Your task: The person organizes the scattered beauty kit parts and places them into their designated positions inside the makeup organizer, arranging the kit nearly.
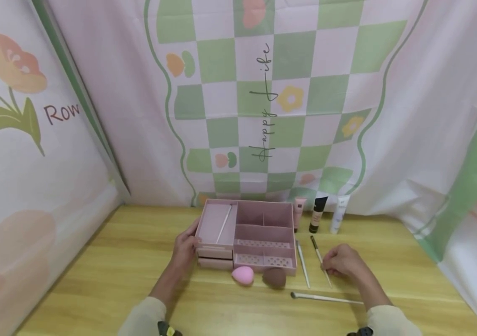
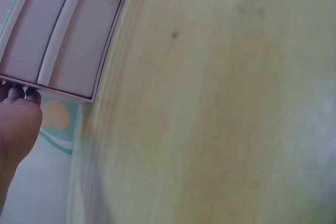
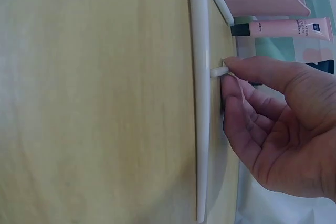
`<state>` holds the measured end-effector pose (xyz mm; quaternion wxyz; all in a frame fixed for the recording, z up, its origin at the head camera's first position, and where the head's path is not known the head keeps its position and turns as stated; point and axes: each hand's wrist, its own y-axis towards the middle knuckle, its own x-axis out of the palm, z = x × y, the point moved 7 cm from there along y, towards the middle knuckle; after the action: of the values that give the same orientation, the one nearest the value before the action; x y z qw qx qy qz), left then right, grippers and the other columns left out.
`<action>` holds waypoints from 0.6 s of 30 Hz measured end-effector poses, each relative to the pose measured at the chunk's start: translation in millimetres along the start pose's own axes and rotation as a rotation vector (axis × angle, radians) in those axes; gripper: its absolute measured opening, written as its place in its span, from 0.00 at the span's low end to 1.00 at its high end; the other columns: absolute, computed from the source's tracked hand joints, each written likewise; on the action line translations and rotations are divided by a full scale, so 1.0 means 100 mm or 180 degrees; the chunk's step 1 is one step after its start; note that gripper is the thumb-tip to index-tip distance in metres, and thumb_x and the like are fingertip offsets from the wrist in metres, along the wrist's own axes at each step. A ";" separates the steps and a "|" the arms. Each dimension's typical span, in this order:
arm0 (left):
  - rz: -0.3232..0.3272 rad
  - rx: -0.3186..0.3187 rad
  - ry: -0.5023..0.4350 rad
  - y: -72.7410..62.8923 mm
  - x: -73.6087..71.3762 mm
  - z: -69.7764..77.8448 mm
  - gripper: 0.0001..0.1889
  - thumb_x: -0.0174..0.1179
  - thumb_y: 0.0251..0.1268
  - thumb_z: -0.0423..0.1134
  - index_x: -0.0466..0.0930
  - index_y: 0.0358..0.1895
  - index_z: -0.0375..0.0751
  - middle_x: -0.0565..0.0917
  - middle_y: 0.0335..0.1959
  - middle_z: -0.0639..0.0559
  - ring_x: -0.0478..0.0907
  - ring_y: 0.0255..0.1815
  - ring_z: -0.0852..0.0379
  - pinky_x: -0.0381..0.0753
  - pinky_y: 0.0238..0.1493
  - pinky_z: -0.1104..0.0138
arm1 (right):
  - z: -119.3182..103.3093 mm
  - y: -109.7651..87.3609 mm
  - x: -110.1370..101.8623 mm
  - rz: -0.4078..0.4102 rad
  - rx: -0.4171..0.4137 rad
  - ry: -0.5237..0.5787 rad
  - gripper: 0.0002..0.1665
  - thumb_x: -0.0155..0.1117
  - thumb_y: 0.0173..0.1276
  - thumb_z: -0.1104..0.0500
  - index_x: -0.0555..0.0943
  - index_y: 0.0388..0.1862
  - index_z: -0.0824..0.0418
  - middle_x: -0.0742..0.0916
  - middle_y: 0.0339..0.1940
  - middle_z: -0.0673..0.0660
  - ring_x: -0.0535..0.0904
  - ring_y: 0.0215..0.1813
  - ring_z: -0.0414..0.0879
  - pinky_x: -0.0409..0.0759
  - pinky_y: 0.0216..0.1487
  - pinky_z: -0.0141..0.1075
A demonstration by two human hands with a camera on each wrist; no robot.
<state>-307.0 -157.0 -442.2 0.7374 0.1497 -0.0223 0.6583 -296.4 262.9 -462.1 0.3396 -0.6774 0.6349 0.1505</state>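
A pink makeup organizer stands on the table, with two drawers at its left front. My left hand holds its left side near the front corner; the left wrist view shows the fingertips against that side. My right hand pinches a thin makeup brush with a dark tip between thumb and fingers; its white handle end sticks out of the grip. Left of it lies another makeup brush. A longer white-handled brush lies crosswise nearer me. One more brush rests on the organizer's top.
A pink makeup sponge and a brown sponge sit before the organizer. To its right stand a pink tube, a black-and-beige tube and a white tube. Printed curtains hang behind the wooden table.
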 end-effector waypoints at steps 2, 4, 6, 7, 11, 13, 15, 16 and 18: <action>-0.0012 0.0014 -0.0022 0.01 0.00 0.00 0.38 0.42 0.55 0.22 0.52 0.75 0.22 0.51 0.81 0.33 0.45 0.84 0.39 0.51 0.81 0.61 | -0.02 0.00 0.00 0.0011 0.0018 -0.0011 0.09 0.71 0.54 0.67 0.85 0.34 0.71 0.86 0.23 0.55 0.79 0.26 0.41 0.81 0.28 0.29; -0.0006 0.0013 -0.0023 0.01 -0.02 0.00 0.38 0.42 0.55 0.21 0.52 0.75 0.22 0.51 0.82 0.33 0.44 0.84 0.39 0.50 0.81 0.60 | -0.03 0.01 0.01 0.0019 0.0026 -0.0009 0.09 0.71 0.53 0.67 0.85 0.33 0.71 0.86 0.22 0.55 0.79 0.26 0.41 0.81 0.28 0.29; -0.0005 0.0011 -0.0030 0.01 -0.02 -0.01 0.38 0.42 0.55 0.21 0.52 0.75 0.21 0.51 0.81 0.33 0.44 0.84 0.39 0.51 0.81 0.62 | -0.05 0.00 0.01 0.0039 0.0009 -0.0032 0.09 0.70 0.52 0.67 0.85 0.32 0.71 0.86 0.22 0.55 0.78 0.26 0.42 0.81 0.28 0.29; -0.0003 0.0010 -0.0031 0.01 -0.03 -0.02 0.38 0.42 0.55 0.21 0.52 0.75 0.21 0.51 0.81 0.33 0.44 0.84 0.39 0.52 0.80 0.64 | -0.06 -0.01 0.01 0.0058 0.0006 -0.0056 0.09 0.70 0.51 0.67 0.85 0.32 0.71 0.86 0.22 0.55 0.78 0.26 0.42 0.81 0.28 0.30; -0.0008 0.0022 -0.0048 0.02 -0.03 -0.03 0.38 0.42 0.55 0.21 0.51 0.75 0.21 0.51 0.81 0.33 0.44 0.84 0.39 0.57 0.77 0.71 | -0.08 -0.02 0.01 0.0126 -0.0022 -0.0298 0.07 0.70 0.50 0.65 0.85 0.28 0.68 0.86 0.20 0.55 0.77 0.24 0.42 0.79 0.28 0.31; -0.0015 0.0046 -0.0034 0.02 -0.02 -0.03 0.38 0.42 0.54 0.21 0.52 0.75 0.21 0.52 0.81 0.33 0.45 0.84 0.38 0.59 0.76 0.72 | -0.08 -0.01 0.01 0.0162 -0.0015 -0.0427 0.06 0.70 0.49 0.63 0.85 0.26 0.66 0.86 0.19 0.54 0.76 0.24 0.42 0.77 0.27 0.31; -0.0018 0.0060 -0.0005 0.03 -0.02 -0.02 0.38 0.42 0.54 0.21 0.52 0.75 0.21 0.52 0.81 0.33 0.46 0.83 0.38 0.59 0.76 0.72 | -0.07 -0.01 0.00 0.0186 -0.0022 -0.0530 0.06 0.70 0.49 0.61 0.85 0.23 0.64 0.85 0.18 0.53 0.76 0.23 0.43 0.75 0.27 0.31; -0.0025 0.0071 0.0003 0.03 -0.01 -0.02 0.38 0.42 0.55 0.21 0.52 0.75 0.21 0.52 0.81 0.33 0.46 0.83 0.38 0.60 0.75 0.73 | -0.07 -0.01 0.00 0.0192 -0.0021 -0.0553 0.06 0.70 0.49 0.61 0.84 0.22 0.63 0.85 0.17 0.53 0.76 0.22 0.43 0.75 0.26 0.32; -0.0014 0.0075 0.0019 0.03 -0.01 -0.02 0.37 0.42 0.55 0.21 0.53 0.75 0.21 0.52 0.81 0.32 0.47 0.83 0.37 0.62 0.74 0.75 | -0.06 0.00 0.00 0.0193 -0.0022 -0.0576 0.06 0.70 0.49 0.60 0.84 0.20 0.62 0.85 0.17 0.53 0.75 0.23 0.43 0.74 0.26 0.32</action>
<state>-310.1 -157.4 -443.8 0.7371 0.1565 -0.0120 0.6573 -298.1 258.7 -457.5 0.3886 -0.6427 0.6214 0.2234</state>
